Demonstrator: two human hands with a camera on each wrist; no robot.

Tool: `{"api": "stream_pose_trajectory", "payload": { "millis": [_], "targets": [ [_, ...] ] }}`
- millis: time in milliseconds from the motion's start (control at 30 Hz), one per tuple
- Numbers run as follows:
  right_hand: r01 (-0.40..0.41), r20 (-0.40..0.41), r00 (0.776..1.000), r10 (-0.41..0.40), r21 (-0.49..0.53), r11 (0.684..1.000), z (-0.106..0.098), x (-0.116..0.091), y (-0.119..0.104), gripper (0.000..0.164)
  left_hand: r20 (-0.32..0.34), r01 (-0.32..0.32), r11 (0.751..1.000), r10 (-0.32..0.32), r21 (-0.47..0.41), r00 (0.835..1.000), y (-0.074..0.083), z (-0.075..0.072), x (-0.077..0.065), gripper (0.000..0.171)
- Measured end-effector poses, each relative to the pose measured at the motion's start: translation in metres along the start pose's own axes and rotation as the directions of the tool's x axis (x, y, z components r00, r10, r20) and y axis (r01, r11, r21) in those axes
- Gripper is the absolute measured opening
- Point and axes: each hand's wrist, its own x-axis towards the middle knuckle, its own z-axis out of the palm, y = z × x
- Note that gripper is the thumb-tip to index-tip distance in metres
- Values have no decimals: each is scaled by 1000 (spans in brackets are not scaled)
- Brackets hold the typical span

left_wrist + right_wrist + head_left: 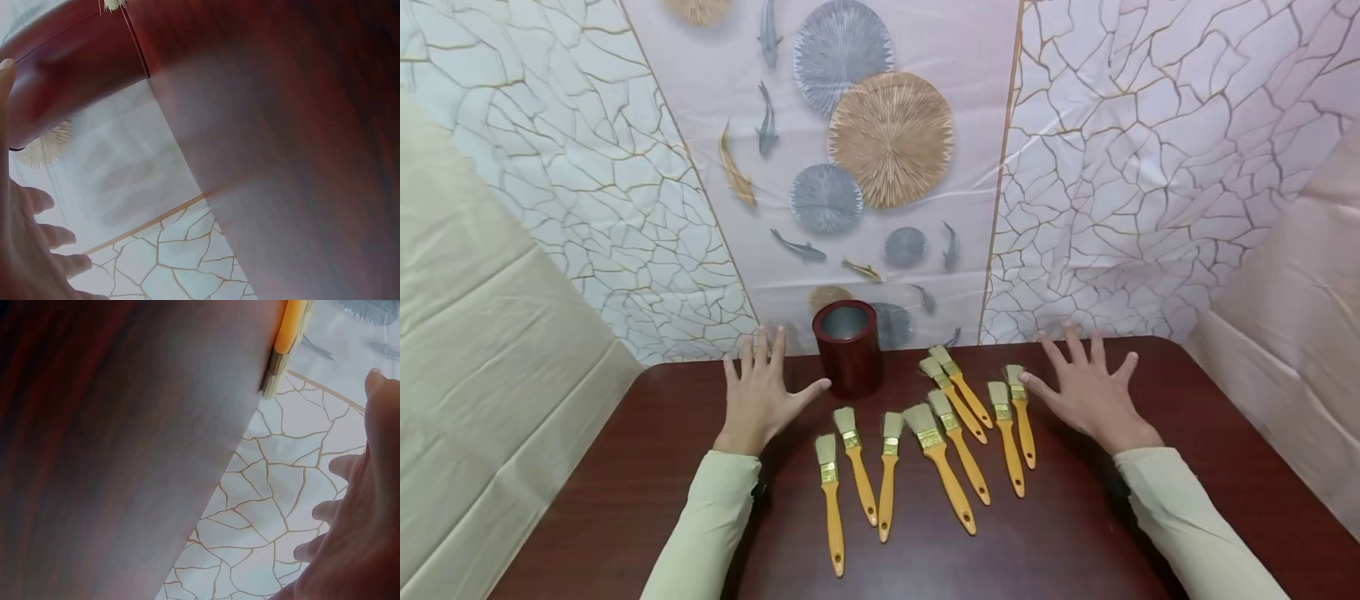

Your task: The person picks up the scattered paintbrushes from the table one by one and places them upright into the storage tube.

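Observation:
Both hands are spread with fingers straight, and neither holds anything. My left hand (760, 396) is left of a dark red cylindrical cup (850, 358), its thumb pointing toward the cup. In the left wrist view the cup (75, 69) shows beside the thumb. On the right, my right hand (1093, 392) has its thumb close to the bristles of the nearest paintbrush (1021, 408); whether they touch I cannot tell. Several paintbrushes with yellow handles and pale bristles lie between the hands, the widest paintbrush (940, 458) near the middle. The cup's visible inside is grey.
The brushes and cup are on a dark red-brown wooden table (1060, 542). Behind its far edge hangs a patterned cloth (1075, 167) with round motifs and fish. Beige fabric walls (482, 375) stand at the left and right sides.

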Motion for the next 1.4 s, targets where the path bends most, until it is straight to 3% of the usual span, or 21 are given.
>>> {"api": "stream_pose_trajectory", "payload": {
  "millis": [200,400,567,667,833,967,1100,1300,1400],
  "targets": [
    [-14,11,1000,14,1,1000,5,-6,5,95,4,-33,991,34,-132,999,7,0,4,116],
    [-16,0,1000,16,-14,1000,5,-8,9,96,27,-65,955,77,-290,997,22,-12,20,110],
    [-14,0,1000,14,-16,1000,2,-7,10,95,112,-29,872,95,-488,989,41,-19,40,105],
    [-22,0,1000,22,-19,1000,1,-6,12,96,140,-23,826,123,-563,983,50,-17,55,99],
    [-34,-7,999,34,-11,999,0,-4,11,96,180,0,811,129,-585,975,56,-9,72,98],
    [-40,1,999,40,-1,999,-1,-6,11,96,189,3,817,130,-577,973,59,-3,77,103],
    [-39,-3,999,39,-1,999,0,-6,10,95,185,2,806,134,-592,973,61,0,78,105],
    [-20,-26,999,20,18,1000,4,-2,5,87,138,23,768,86,-640,987,55,4,77,99],
    [-4,-37,999,5,29,1000,4,1,3,82,94,9,770,66,-638,993,55,6,74,94]
  ]
}}
